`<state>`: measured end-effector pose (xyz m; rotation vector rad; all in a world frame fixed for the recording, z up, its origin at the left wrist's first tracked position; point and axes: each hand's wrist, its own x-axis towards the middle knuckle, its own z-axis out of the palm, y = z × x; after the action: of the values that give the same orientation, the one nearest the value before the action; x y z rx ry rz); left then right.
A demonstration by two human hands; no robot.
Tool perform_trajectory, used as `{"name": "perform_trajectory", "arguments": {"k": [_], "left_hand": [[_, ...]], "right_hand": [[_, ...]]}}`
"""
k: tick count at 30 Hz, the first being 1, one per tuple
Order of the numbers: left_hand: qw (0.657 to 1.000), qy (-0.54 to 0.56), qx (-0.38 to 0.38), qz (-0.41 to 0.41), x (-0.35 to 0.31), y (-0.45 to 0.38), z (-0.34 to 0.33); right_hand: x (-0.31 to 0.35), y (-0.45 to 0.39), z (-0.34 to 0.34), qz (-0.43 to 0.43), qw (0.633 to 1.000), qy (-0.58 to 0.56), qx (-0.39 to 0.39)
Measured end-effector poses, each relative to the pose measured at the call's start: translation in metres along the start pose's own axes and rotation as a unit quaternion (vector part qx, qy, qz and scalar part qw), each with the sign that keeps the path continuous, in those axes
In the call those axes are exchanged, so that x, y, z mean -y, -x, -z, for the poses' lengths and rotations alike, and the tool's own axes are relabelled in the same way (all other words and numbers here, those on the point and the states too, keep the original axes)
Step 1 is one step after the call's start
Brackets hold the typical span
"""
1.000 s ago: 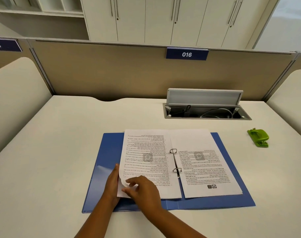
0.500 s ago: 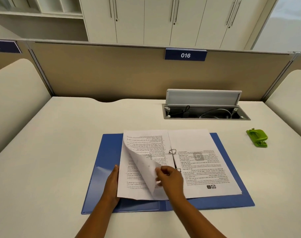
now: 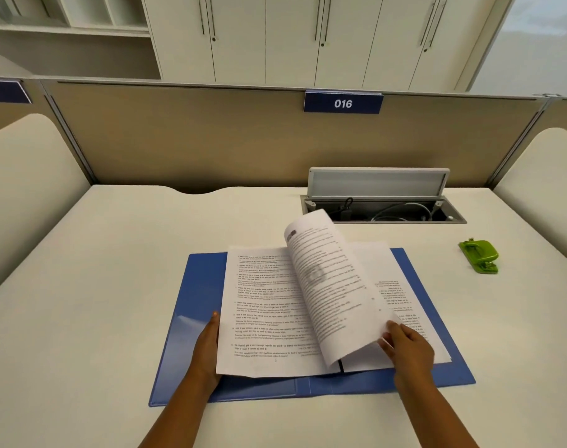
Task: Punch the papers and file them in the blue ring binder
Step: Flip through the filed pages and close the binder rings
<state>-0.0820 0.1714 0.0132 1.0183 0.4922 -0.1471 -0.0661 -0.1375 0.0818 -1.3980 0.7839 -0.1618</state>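
Note:
The blue ring binder [image 3: 191, 305] lies open on the desk in front of me. Printed papers sit on both sides of its rings: a left stack [image 3: 262, 318] and a right stack [image 3: 401, 292]. One sheet [image 3: 327, 286] arcs up over the middle, mid-turn towards the right. My right hand [image 3: 405, 345] pinches that sheet's lower edge over the right stack. My left hand [image 3: 208, 344] lies flat on the left cover, against the left stack's edge. The rings are hidden behind the lifted sheet. A green hole punch [image 3: 479, 255] sits at the right of the desk.
An open cable tray [image 3: 385, 213] with its lid up is set into the desk behind the binder. A beige partition [image 3: 211, 137] with a "016" label closes the back. Rounded side panels stand at the left and right edges.
My right hand lifted a sheet from the left stack's lower corner and carried it over the rings to the right. My left hand has stayed on the left side.

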Motion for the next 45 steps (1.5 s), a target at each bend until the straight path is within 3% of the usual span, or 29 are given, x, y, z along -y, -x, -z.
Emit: {"name": "perform_trajectory", "arguments": {"k": [15,19,25,28,32,34,37,39,40,45], "left_hand": [[0.999,0.021,0.03,0.007,-0.002,0.003,-0.004],[0.999,0.027,0.028,0.011,-0.003,0.004,-0.005],[1.0,0.017,0.015,0.005,-0.004,0.005,-0.008],[1.0,-0.002,-0.005,0.003,-0.003,0.006,-0.009],[1.0,0.008,-0.022,-0.008,-0.005,0.004,-0.01],[1.0,0.01,-0.02,-0.006,-0.006,0.004,-0.012],[1.0,0.006,-0.016,-0.01,-0.007,0.008,-0.013],[1.0,-0.005,-0.013,-0.012,-0.006,0.008,-0.011],[1.0,-0.009,-0.016,-0.013,-0.006,0.007,-0.01],[0.999,0.032,-0.007,-0.019,-0.008,0.004,-0.011]], "right_hand": [[-0.007,-0.023,0.067,0.016,0.983,0.099,-0.154],[-0.009,-0.022,0.072,0.022,0.978,0.124,-0.164],[-0.018,-0.022,0.062,0.1,0.959,0.148,-0.218],[-0.016,-0.009,0.036,0.212,0.95,0.176,-0.144],[-0.027,0.034,-0.014,0.322,0.919,0.213,0.083],[-0.041,0.056,-0.034,0.372,0.864,0.275,0.201],[-0.059,0.084,-0.058,0.413,0.744,0.403,0.339],[-0.069,0.095,-0.071,0.46,0.692,0.447,0.331],[-0.073,0.097,-0.076,0.479,0.686,0.447,0.317],[-0.062,0.1,-0.096,0.482,0.741,0.38,0.273]]}}
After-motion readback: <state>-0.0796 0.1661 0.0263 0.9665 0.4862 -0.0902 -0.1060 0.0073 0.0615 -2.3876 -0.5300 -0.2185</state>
